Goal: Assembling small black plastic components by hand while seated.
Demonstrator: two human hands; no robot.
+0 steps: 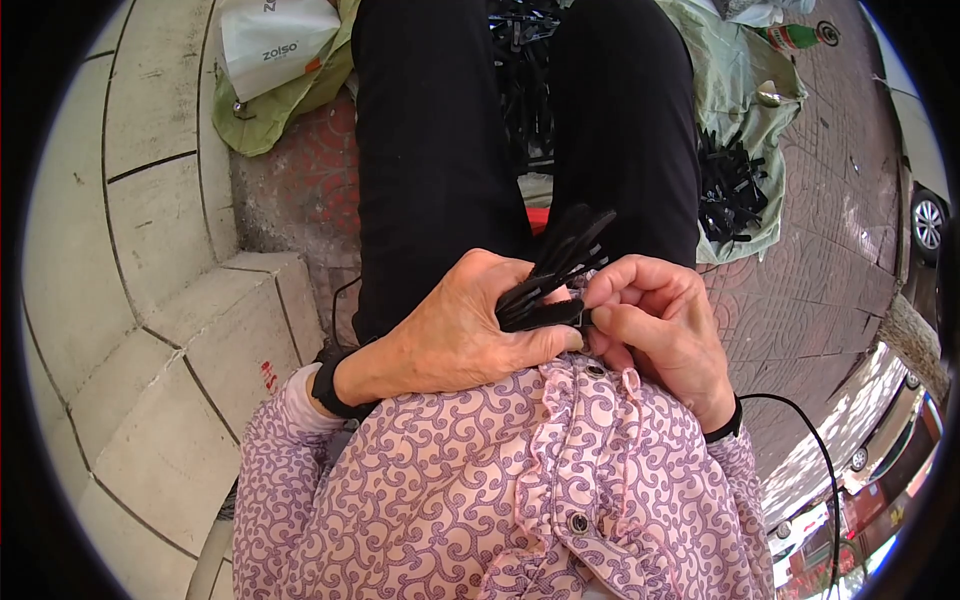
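Observation:
In front of my lap, my left hand (pixel 465 325) is closed around a bundle of black flat strips (pixel 560 265) with rounded ends, which fan out up and to the right. My right hand (pixel 655 325) sits close beside it, thumb and forefinger pinched at the end of one strip next to my left thumb. What small part lies between those fingertips is mostly hidden. More black pieces of the same sort lie in a heap (pixel 730 185) right of my right knee, and another dark pile (pixel 522 75) shows between my legs.
A pale green sack (pixel 735 95) lies spread on the paving at the right, with a green bottle (pixel 795 37) at its far end. On the left, a white bag (pixel 275 45) rests on green cloth near tiled steps (pixel 150 320). A cable (pixel 832 470) curves from my right wrist.

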